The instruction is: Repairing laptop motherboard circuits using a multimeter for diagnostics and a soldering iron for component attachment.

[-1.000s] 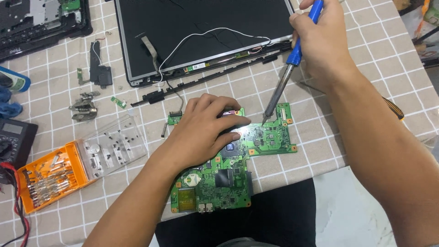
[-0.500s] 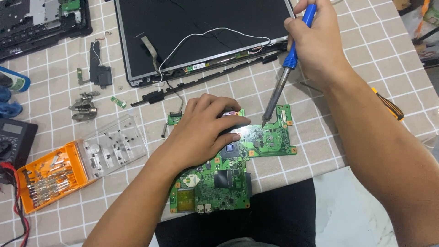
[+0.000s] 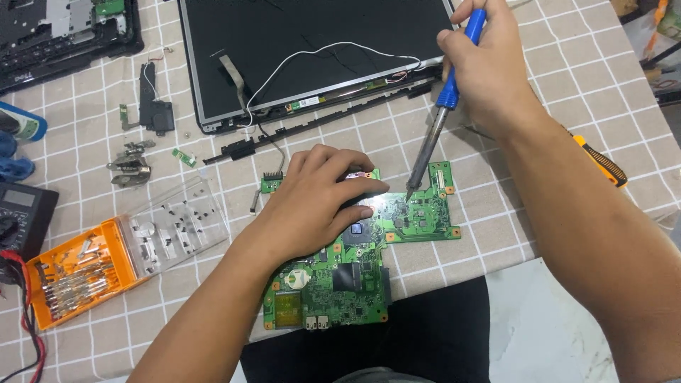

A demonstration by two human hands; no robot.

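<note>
A green circuit board [image 3: 333, 284] lies on the checked tablecloth near the table's front edge. My left hand [image 3: 316, 202] rests flat on its upper middle, fingers spread and pressing it down. My right hand [image 3: 486, 67] grips a blue-handled soldering iron [image 3: 443, 106] like a pen. Its metal tip touches the board's right wing [image 3: 425, 213], just right of my left fingertips.
A detached laptop screen panel [image 3: 298, 50] with white and black wires lies behind the board. An orange bit case with a clear lid [image 3: 106, 262] sits left, a multimeter [image 3: 18, 220] beside it. A keyboard chassis [image 3: 57, 35], small metal brackets [image 3: 131, 170] and an orange-handled tool [image 3: 599, 159] lie around.
My right hand has shifted slightly left and tilted the iron a little; its tip stays on the same spot. The left hand has not moved.
</note>
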